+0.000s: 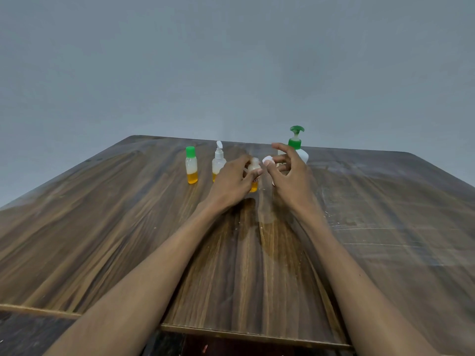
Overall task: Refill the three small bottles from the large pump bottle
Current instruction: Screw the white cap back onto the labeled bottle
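Observation:
Three small bottles stand in a row on the wooden table [128, 227], each with yellow liquid at the bottom. The left bottle [191, 165] has a green cap. The middle bottle [218, 160] has its white flip cap open. My left hand [232, 182] grips the third small bottle [254, 167], which is uncapped. My right hand [289, 173] pinches its white cap [267, 159] just right of the bottle's neck. The large white pump bottle [298, 147] with a green pump stands behind my right hand, partly hidden.
A plain grey wall rises behind the table's far edge. The table's near edge runs across the bottom, with a lower dark surface [30, 335] at the bottom left. White scuff marks cover the table's right side [385, 227].

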